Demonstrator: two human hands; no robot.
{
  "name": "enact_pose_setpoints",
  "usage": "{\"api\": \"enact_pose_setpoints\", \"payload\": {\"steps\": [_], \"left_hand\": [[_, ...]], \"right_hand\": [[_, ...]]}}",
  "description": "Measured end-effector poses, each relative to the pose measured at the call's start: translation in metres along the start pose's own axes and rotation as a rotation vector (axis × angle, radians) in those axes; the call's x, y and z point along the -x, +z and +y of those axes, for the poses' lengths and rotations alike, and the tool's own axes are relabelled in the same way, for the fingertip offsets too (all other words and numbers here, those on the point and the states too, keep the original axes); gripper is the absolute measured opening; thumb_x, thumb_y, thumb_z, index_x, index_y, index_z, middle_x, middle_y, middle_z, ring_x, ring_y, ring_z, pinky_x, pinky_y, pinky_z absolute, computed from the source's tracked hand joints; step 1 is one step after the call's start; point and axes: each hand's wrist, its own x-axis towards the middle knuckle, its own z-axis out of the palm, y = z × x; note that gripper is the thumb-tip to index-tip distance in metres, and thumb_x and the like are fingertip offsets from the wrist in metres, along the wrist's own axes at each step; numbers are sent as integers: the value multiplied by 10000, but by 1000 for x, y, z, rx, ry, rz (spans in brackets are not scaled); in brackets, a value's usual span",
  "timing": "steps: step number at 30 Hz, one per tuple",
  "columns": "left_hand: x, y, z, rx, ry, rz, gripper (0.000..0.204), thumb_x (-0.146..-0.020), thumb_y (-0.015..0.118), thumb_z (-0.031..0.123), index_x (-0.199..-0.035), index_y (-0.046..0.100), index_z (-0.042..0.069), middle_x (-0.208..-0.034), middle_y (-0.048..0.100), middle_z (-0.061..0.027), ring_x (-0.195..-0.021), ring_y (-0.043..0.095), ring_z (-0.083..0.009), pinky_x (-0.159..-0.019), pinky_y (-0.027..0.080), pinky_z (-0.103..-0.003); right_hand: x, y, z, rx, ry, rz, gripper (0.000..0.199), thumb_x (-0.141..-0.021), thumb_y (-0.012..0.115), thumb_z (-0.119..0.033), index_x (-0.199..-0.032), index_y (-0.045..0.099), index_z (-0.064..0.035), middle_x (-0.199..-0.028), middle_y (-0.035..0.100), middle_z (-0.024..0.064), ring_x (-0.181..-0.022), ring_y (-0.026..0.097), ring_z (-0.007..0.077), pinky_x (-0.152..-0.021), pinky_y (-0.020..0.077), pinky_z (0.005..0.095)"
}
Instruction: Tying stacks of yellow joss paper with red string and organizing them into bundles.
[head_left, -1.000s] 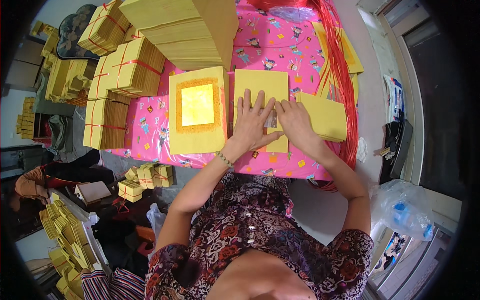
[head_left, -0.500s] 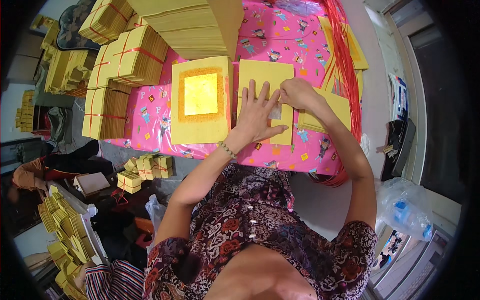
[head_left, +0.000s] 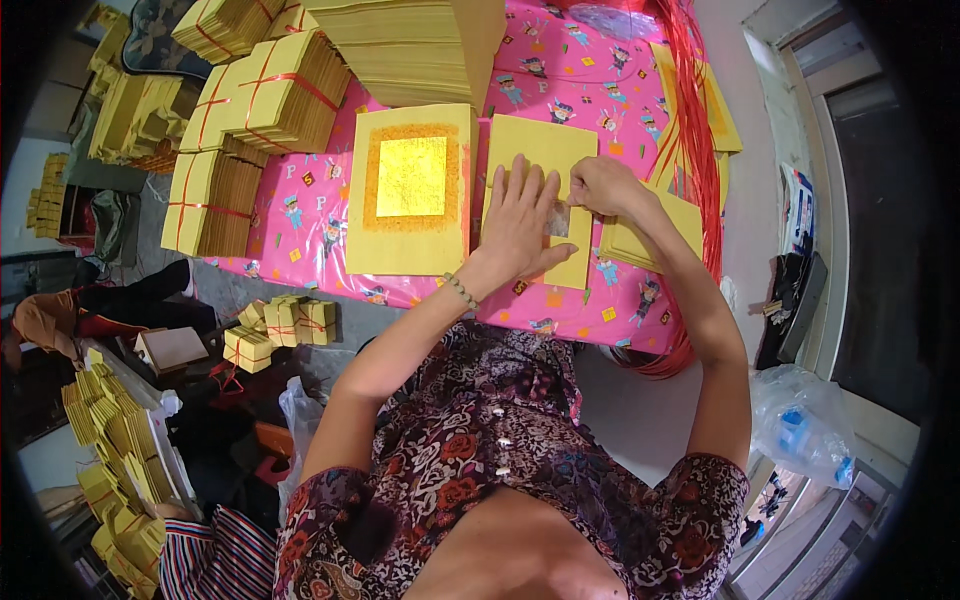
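My left hand (head_left: 515,220) lies flat with fingers spread on a yellow paper sheet (head_left: 545,137), which seems to be folded across its middle. A small silvery patch shows on the sheet beside the thumb. At the sheet's right edge my right hand (head_left: 606,187) is closed, knuckles curled; whether anything is inside it is hidden. Left of the sheet lies a pile of yellow paper (head_left: 365,245), its top bearing a shiny gold square (head_left: 412,177) inside an orange border. To the right, partly under my right forearm, sits a smaller pile of yellow sheets (head_left: 670,222).
A pink patterned cloth (head_left: 320,255) covers the table. A tall yellow paper stack (head_left: 400,60) stands behind; bundles tied with red string (head_left: 285,95) line the left. Red strands (head_left: 690,130) hang at the right. A co-worker's striped sleeve (head_left: 215,550) shows at lower left.
The view has shifted slightly, so the table items sit a little differently in it. My right hand is now slightly farther from my left fingers. My left hand stays flat on the sheet.
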Motion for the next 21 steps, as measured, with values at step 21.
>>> {"api": "enact_pose_setpoints", "payload": {"steps": [21], "left_hand": [[24, 0, 3, -114, -107, -3, 910, -883, 527, 619, -1465, 358, -59, -1474, 376, -295, -1412, 281, -462, -1188, 174, -538]], "right_hand": [[-9, -17, -40, 244, 212, -118, 726, -777, 663, -667, -1001, 695, 23, -961, 714, 201, -947, 693, 355, -803, 539, 476]]}}
